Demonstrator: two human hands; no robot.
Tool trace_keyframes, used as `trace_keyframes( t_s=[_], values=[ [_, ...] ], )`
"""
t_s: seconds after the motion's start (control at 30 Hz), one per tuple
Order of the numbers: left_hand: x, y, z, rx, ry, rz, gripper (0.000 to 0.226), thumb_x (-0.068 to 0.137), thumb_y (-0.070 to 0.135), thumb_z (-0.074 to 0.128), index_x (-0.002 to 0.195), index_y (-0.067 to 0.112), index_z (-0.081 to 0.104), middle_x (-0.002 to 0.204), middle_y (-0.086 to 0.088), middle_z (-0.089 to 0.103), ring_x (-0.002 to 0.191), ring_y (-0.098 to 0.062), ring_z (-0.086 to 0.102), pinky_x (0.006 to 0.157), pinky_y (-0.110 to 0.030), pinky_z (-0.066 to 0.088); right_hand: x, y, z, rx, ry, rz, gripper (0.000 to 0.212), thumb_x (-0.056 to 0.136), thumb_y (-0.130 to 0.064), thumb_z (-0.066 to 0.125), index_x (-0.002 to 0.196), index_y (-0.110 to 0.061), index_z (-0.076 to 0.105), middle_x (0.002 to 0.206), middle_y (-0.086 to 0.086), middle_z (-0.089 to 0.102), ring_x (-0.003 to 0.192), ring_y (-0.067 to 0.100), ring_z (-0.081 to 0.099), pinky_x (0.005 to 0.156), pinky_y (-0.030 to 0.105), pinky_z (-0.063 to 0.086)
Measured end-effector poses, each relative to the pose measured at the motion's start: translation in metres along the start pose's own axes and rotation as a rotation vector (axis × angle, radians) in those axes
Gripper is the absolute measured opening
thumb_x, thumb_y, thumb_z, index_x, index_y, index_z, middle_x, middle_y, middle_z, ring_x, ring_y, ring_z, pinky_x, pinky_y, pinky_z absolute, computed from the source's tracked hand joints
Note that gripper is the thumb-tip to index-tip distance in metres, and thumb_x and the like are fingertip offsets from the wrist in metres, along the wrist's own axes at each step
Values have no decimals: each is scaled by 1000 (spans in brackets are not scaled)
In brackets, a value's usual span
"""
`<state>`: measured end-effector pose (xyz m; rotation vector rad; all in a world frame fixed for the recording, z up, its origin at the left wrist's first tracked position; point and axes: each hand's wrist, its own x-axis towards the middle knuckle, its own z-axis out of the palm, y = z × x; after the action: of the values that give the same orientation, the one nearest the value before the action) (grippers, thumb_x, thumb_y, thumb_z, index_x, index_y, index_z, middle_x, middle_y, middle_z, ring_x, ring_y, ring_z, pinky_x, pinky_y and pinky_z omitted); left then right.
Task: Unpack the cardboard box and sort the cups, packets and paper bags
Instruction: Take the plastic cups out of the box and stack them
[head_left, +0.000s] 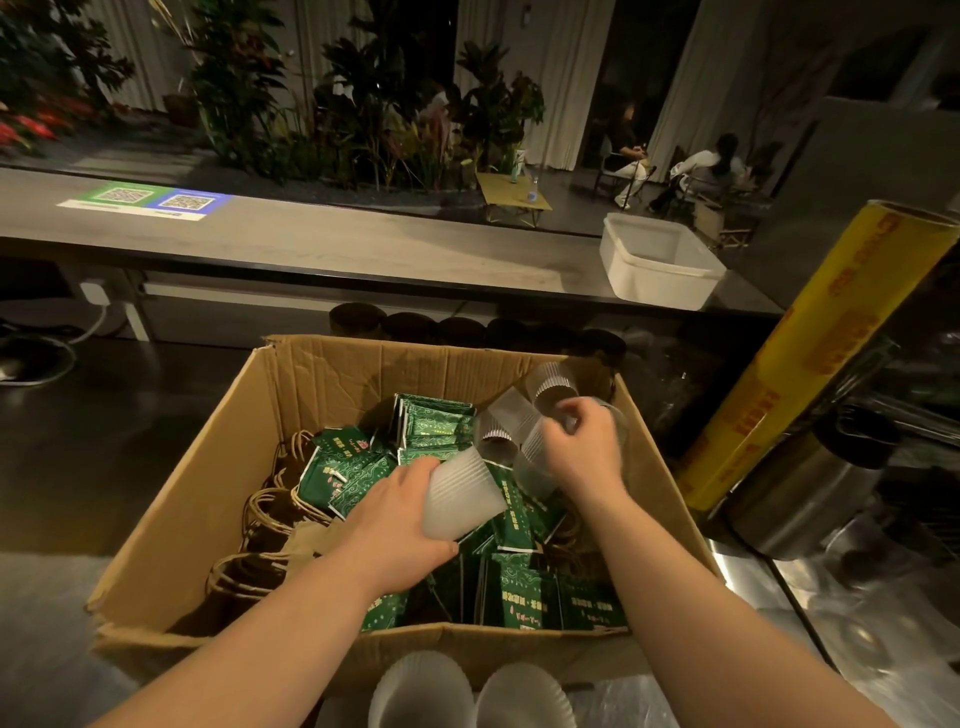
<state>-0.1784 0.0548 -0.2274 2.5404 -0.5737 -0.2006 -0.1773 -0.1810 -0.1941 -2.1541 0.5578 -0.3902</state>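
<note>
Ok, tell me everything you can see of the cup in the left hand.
The cup is a frosted, translucent white plastic tumbler with faint horizontal ribs around its wall. It lies tilted, its narrower end pointing away from the person, held over the green packets inside the cardboard box. The left hand grips it from the side, fingers over the top, thumb beneath. The right hand does not touch it; it grips a clear cup nearby.
</note>
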Motion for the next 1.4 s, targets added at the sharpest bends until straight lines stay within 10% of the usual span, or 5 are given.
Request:
trace_keyframes(
  t_s=[0.27, 0.47, 0.67, 1.2, 1.4],
  values=[
    [2, 0, 1, -3, -12, -2, 86, 78, 49, 76, 145, 35, 25, 132, 9, 41, 113, -15, 44, 94, -39, 45, 22, 32, -2, -91, -117, 170, 53, 99, -26, 61, 150, -27, 48, 130, 0, 64, 78, 13, 66, 65, 29, 52],
    [2, -1, 1, -4, -7, -4, 87, 78, 48, 78, 145, 36, 25, 131, 10, 41, 113, -14, 44, 93, -38, 45, 5, 9, -10, 149, 195, 37, 20, 95, -23, 71, 114, -24, 73, 114, -2, 71, 104, 14, 66, 88, 35, 60],
    [2, 0, 1, -10, 14, -19, 85, 75, 42, 78, 142, 36, 27, 126, 11, 42, 109, -14, 47, 90, -38, 47, -36, -14, -13, 514, -260, 73, 35, 95, -1, 64, 124, -22, 64, 114, 3, 67, 104, 19, 67, 75, 26, 60],
    [3, -1, -1, -13, 24, -30, 85, 75, 41, 79, 142, 35, 27, 126, 9, 43, 109, -15, 47, 92, -39, 48, -29, -20, -4, 217, -692, -49, 22, 105, -20, 53, 111, -20, 74, 103, -4, 72, 90, 7, 62, 82, 23, 49],
    [2, -1, 0, -2, 42, -34, 81, 78, 49, 78, 140, 35, 27, 127, 10, 42, 111, -14, 45, 92, -37, 46, 38, -27, -2, -28, 90, -16, 15, 100, -33, 62, 108, -20, 65, 109, 3, 63, 88, 14, 60, 80, 31, 55]
  ],
)
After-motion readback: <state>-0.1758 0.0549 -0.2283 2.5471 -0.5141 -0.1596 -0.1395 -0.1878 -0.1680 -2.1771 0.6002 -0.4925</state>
